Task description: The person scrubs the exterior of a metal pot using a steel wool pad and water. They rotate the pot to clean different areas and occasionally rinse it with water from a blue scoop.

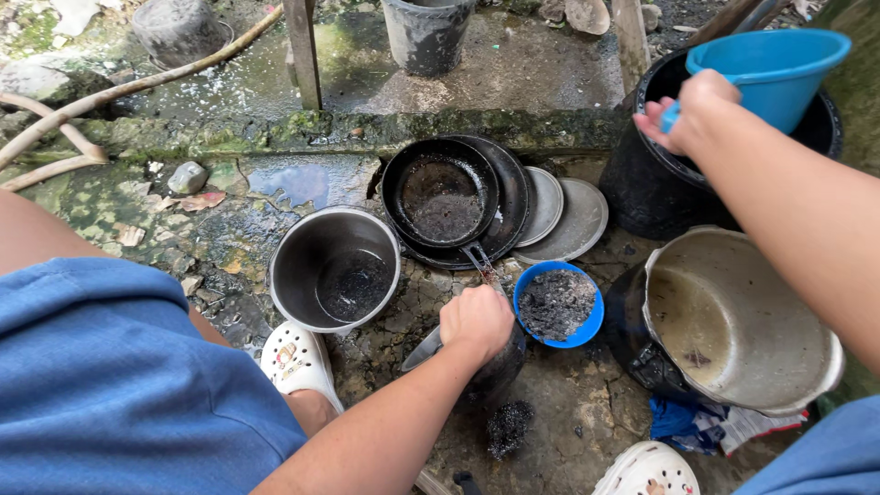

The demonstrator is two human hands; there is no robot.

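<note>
Left hand (476, 321) clenched on a small blackened metal pot (490, 367) beside the blue ash-filled bowl (558, 303); right hand (689, 112) gripping a blue plastic dipper (775, 69) over the black barrel (655, 188).

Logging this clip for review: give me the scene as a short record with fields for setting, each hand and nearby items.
setting: outdoor wet concrete ground, person crouched over cookware
left hand: left hand grips a dark pot at its rim
right hand: right hand holds a blue dipper by its handle over a black bucket
nearby: steel pot, black frying pan, small blue bowl of dark ash-like stuff, large aluminium pot, scrubber
</note>
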